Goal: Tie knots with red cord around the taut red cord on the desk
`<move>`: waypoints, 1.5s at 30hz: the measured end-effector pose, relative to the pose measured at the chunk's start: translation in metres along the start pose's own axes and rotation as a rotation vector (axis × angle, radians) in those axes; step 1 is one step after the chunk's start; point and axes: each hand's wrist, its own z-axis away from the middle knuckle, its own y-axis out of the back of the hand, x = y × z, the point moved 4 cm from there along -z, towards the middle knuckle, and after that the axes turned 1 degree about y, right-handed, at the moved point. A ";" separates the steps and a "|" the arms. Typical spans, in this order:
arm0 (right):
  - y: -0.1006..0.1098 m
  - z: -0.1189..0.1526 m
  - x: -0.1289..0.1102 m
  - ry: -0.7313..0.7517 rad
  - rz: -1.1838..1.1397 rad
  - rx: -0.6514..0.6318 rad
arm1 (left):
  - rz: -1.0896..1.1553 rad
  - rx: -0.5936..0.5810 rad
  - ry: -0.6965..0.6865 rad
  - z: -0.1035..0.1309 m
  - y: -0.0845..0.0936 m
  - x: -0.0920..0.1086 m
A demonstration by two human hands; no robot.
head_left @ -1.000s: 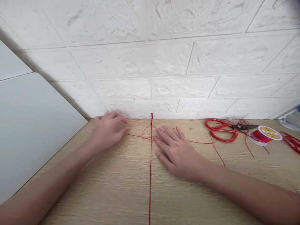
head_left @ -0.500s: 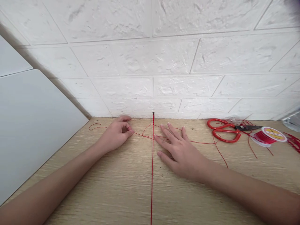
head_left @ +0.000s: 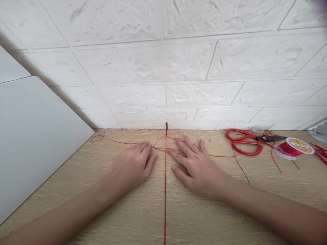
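Observation:
A red cord (head_left: pixel 165 190) runs straight down the table from a short twisted part (head_left: pixel 166 131) at a dark peg by the wall. Thinner red thread (head_left: pixel 114 140) crosses it, with a loop on either side. My left hand (head_left: pixel 134 163) lies palm down just left of the cord, its fingers together over the thread; what is beneath the fingertips is hidden. To the right of the cord, my right hand (head_left: pixel 195 163) rests flat with spread fingers on the thread's right loop.
Orange-handled scissors (head_left: pixel 247 144) lie at the right beside a spool of red thread (head_left: pixel 291 148). Red braided cord (head_left: pixel 320 154) and clear plastic (head_left: pixel 319 131) are at the far right. A white panel (head_left: pixel 38 136) stands at the left; a white brick wall (head_left: pixel 189 61) closes the back.
My left hand has moved right and nearer, turning from a pinch on the thread to palm down. The thread's left end has shifted slightly left. My right hand has stayed in place.

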 end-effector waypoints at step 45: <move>-0.003 -0.002 0.015 -0.128 -0.049 -0.005 | 0.064 0.095 -0.088 0.001 0.002 -0.002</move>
